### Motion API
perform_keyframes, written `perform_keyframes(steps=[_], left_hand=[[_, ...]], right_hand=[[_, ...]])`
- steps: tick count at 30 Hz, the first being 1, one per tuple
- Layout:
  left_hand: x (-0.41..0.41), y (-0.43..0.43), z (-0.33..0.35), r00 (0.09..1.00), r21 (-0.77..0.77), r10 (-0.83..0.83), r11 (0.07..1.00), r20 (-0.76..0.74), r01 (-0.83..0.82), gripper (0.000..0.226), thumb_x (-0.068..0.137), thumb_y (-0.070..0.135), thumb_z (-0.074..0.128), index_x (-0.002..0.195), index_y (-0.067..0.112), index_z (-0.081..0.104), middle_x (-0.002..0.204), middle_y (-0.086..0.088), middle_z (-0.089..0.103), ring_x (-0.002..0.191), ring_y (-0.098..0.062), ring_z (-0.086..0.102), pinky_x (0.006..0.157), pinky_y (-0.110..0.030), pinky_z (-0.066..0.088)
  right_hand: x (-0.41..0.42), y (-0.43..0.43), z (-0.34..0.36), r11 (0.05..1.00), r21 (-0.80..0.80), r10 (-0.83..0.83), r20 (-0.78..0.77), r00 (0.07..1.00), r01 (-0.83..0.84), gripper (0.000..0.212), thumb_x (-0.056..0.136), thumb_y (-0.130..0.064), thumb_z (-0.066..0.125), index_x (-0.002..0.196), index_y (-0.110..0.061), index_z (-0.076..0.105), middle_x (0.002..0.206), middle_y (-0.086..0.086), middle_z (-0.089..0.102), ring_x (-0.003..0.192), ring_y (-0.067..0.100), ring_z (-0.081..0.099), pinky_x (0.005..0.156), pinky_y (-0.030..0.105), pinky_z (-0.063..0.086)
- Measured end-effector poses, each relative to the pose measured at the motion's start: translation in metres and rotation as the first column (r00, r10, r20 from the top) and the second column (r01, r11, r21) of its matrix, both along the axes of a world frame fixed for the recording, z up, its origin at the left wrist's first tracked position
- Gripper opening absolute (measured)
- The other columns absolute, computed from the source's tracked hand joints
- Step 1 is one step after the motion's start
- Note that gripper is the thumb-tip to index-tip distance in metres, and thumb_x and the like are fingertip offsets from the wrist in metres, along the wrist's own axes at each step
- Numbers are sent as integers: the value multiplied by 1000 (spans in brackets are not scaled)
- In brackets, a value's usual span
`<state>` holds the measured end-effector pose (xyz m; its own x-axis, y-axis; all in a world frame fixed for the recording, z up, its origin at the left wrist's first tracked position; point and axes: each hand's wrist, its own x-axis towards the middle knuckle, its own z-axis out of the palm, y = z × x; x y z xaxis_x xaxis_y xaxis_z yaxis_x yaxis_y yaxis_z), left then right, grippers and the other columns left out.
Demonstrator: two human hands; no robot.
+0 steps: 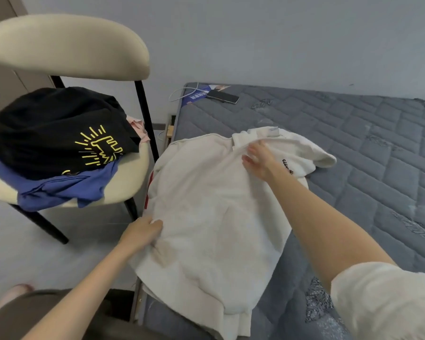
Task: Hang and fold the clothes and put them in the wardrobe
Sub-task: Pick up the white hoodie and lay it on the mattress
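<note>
- Sweatshirt [206, 204]: white, one item. It lies spread on the mattress [366, 155], between the two hands, with its hem end nearest the person and its collar [255, 134] at the far end.
- Left hand [141, 233]: curled round the sweatshirt's side edge, with a tuck of cloth pinched under the thumb. This edge hangs over the mattress side, just beyond the grip.
- Right hand [259, 160]: stretched forward, fingers laid out fairly straight on the cloth just below the collar. It grasps nothing that can be seen, and it is slightly blurred.
- Sleeve [325, 159]: bunched to the outside of the right hand, not yet laid flat.
- Step in hand, by judgement: folding. The garment is being flattened and squared and no fold looks made yet.
- Next move, by judgement: the held edge wants carrying across toward the right hand while that hand pins the collar end. The loose sleeve then needs tucking in so the fold lies even.
- Chair [66, 45]: stands outside the left grip, well apart from the sweatshirt. It holds a black tee [47, 126] on top of a blue garment [59, 190], with a pink scrap [139, 130] behind them. All are unfolded and presumably waiting their turn.
- Phone [223, 96]: on the far mattress corner, beyond the right hand and clear of the cloth, with a white cable [182, 92] beside it.
- Wardrobe: not in view.
</note>
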<state>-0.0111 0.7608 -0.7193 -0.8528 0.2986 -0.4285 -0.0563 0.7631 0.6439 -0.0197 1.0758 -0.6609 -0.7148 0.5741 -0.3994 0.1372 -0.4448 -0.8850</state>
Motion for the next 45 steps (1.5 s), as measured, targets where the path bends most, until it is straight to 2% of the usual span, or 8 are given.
perform_keyframes(steps=[5,13,19,23,29,34,39,45], left_hand=[[4,-9,-4,991,-335,-103,940,-85,69,41,89,23,51,128,13,42,129,-13,41,116,-31,43,88,-35,39],[48,77,13,903,-55,-375,926,-210,373,44,90,21,49,134,20,43,142,-4,35,131,-26,32,107,-36,32],[109,113,1,730,-123,-645,762,-226,635,69,78,55,62,138,32,35,145,6,28,135,-21,23,105,-36,26],[132,107,-21,687,-203,-670,741,-282,640,77,66,57,71,130,28,39,146,5,22,132,-22,24,103,-34,28],[125,95,-35,810,104,-482,835,-333,540,20,90,30,56,103,15,56,139,3,42,124,-19,41,93,-24,33],[129,89,-26,940,352,-292,873,-177,337,4,94,21,50,94,21,53,90,11,57,86,-12,54,61,-12,35],[126,88,-18,934,356,-336,864,-119,356,5,93,21,48,94,18,53,93,6,60,83,-10,55,63,-20,37],[128,98,-9,801,196,-549,780,-239,594,24,90,27,55,105,8,54,133,6,45,128,-8,38,93,-23,29]], right_hand=[[11,-1,-33,974,228,-23,101,995,0,37,93,-6,52,129,-11,55,93,-1,58,86,17,55,80,26,48],[95,9,-46,816,552,-330,204,922,170,14,90,-16,49,103,-14,43,95,2,53,86,21,52,83,39,48],[190,-7,-76,894,447,-193,434,880,-25,24,90,-4,47,70,-15,38,66,5,42,54,20,43,44,28,44],[240,-44,-74,939,98,224,552,803,-330,15,94,-7,52,80,-2,57,69,11,56,57,18,56,56,27,57],[251,-73,-84,888,57,372,497,784,-457,15,90,-14,64,91,1,66,78,10,67,60,11,65,61,21,58],[245,-89,-87,911,21,357,459,813,-412,24,89,-11,65,67,-10,54,75,7,63,64,13,62,67,22,58],[241,-87,-81,994,103,-18,369,929,-21,12,98,-12,39,106,-7,47,107,15,60,89,21,56,80,36,50],[283,-35,-39,754,561,-530,212,821,342,14,94,-19,43,91,-7,50,86,2,52,80,18,46,61,31,34]])
